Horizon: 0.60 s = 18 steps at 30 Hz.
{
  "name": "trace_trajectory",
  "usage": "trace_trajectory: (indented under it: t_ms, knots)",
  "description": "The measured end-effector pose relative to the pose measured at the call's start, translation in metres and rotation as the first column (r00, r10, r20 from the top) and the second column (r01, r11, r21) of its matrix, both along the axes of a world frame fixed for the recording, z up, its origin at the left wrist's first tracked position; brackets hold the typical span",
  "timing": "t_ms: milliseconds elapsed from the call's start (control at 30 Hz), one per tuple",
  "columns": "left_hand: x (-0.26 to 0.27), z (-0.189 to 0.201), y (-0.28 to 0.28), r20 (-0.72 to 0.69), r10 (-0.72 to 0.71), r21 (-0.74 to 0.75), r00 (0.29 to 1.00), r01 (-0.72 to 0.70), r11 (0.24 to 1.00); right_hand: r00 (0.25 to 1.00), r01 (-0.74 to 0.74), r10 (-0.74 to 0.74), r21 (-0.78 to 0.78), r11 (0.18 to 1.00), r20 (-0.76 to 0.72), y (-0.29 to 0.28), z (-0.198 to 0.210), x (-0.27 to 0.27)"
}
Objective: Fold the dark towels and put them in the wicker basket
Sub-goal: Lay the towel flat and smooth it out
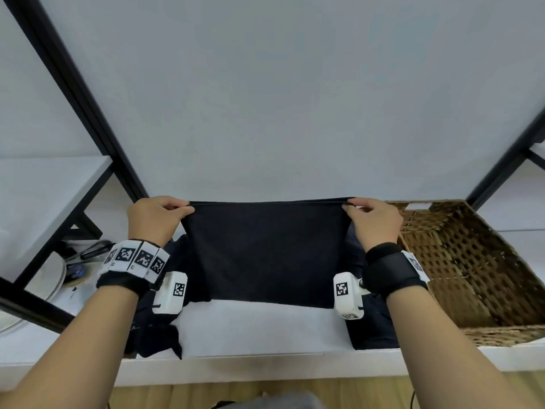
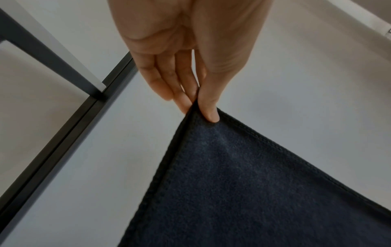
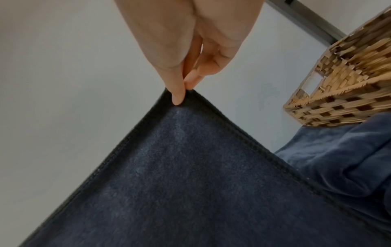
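A dark navy towel (image 1: 265,255) hangs stretched between my two hands above the white table. My left hand (image 1: 159,215) pinches its top left corner; in the left wrist view the thumb and fingers (image 2: 208,107) clamp that corner of the towel (image 2: 243,183). My right hand (image 1: 371,216) pinches the top right corner, seen close in the right wrist view at the fingertips (image 3: 180,93) on the towel (image 3: 190,175). More dark towels lie crumpled on the table at the lower left (image 1: 156,335) and lower right (image 1: 371,326). The wicker basket (image 1: 472,261) stands to the right.
Black metal frame posts (image 1: 73,93) rise at the left and at the far right (image 1: 507,160). A white shelf (image 1: 44,196) and a plate with small tools (image 1: 50,281) sit at the left. The table's front edge (image 1: 265,367) runs below the towels.
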State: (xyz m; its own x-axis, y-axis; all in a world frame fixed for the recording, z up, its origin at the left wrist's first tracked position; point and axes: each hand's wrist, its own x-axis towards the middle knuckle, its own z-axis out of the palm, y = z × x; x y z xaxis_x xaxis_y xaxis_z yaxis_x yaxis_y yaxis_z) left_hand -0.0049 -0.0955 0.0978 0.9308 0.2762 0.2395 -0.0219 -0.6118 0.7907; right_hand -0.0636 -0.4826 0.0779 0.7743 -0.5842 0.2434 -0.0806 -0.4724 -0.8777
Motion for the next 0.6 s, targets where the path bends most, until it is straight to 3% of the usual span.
trace_trajectory:
  t_ms: [167, 300, 367, 467, 600]
  knots:
    - [0.027, -0.005, -0.009, 0.035, -0.007, 0.006, 0.999, 0.006, 1.0, 0.998, -0.058, 0.058, 0.148, 0.987, 0.003, 0.002, -0.004, 0.032]
    - [0.043, -0.008, -0.017, 0.002, -0.072, -0.118, 0.997, 0.072, 0.99, 0.998, -0.066, 0.066, 0.199, 0.978, 0.005, 0.0, -0.009, 0.051]
    - [0.046, -0.011, -0.018, 0.016, -0.086, -0.077, 0.996, 0.087, 0.993, 0.995, -0.09, 0.095, 0.157, 0.984, -0.029, -0.003, -0.015, 0.054]
    - [0.04, -0.019, -0.015, 0.019, -0.078, 0.028, 0.997, 0.077, 0.997, 0.989, -0.129, 0.141, 0.211, 0.969, -0.042, -0.004, -0.027, 0.051]
    - [0.017, -0.052, -0.013, -0.075, -0.17, -0.126, 0.983, 0.16, 0.979, 0.98, -0.128, 0.174, 0.36, 0.924, -0.1, -0.004, -0.063, 0.033]
